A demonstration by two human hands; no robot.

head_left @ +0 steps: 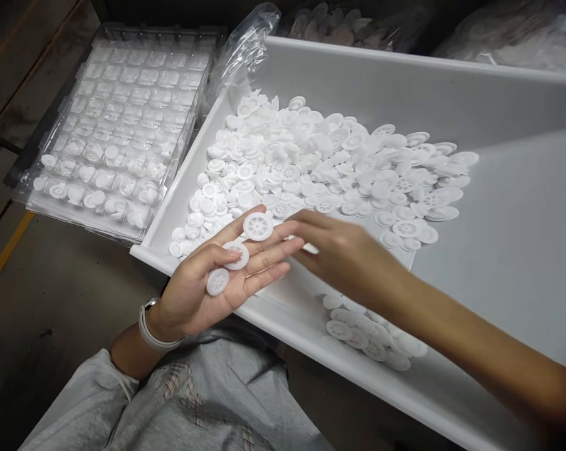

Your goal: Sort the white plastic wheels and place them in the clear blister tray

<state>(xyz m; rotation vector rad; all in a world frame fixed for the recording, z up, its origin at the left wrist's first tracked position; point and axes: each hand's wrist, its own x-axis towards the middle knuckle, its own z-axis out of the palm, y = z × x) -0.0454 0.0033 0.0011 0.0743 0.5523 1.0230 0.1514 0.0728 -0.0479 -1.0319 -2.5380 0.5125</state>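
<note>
My left hand (pixel 221 275) lies palm up over the near rim of a white bin (pixel 452 100), fingers stretched out, with three white plastic discs (pixel 238 255) resting on the palm and fingers. My right hand (pixel 339 250) reaches in from the right, its fingers bent down beside the left fingertips, touching or pinching a disc I cannot make out clearly. A large heap of white spoked discs (pixel 330 169) fills the bin's far left part. A smaller pile of discs (pixel 372 335) lies under my right forearm.
A clear plastic tray (pixel 123 106) with many small pockets sits left of the bin; its near rows hold discs. A crumpled clear bag (pixel 245 50) hangs at the bin's far corner. More bagged parts lie behind the bin. A dark floor with yellow lines runs on the left.
</note>
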